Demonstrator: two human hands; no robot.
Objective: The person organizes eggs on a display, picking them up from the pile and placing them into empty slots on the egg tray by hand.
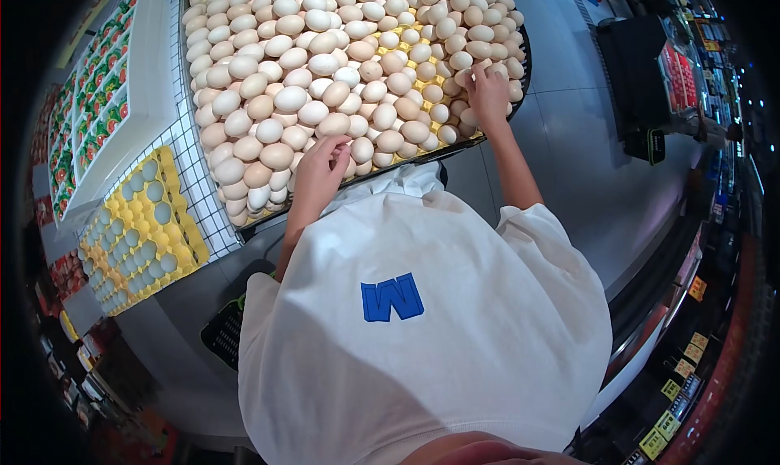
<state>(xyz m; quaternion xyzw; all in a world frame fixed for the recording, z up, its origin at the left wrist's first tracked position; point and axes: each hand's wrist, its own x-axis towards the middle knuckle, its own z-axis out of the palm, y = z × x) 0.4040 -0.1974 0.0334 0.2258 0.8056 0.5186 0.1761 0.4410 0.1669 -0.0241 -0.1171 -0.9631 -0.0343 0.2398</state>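
Observation:
Beige and pinkish eggs (290, 99) lie piled in a large black-rimmed bin (526, 55) in front of me. At its near edge, my left hand (323, 166) has its fingers curled together just below an egg (334, 125); whether anything sits inside them is hidden. Farther right, my right hand (488, 93) reaches down among the eggs with bent fingers closed about an egg, which they mostly cover. Yellow egg tray (426, 71) cups show through a gap between the heaps, left of my right hand.
To the left, a yellow tray (188, 221) holds pale bluish eggs (154, 190) on a white grid surface (215, 213). Behind it stands a white display (150, 99) of red and green packs. Grey floor (561, 132) and a black stand (630, 75) lie to the right, with price-tagged shelves beyond.

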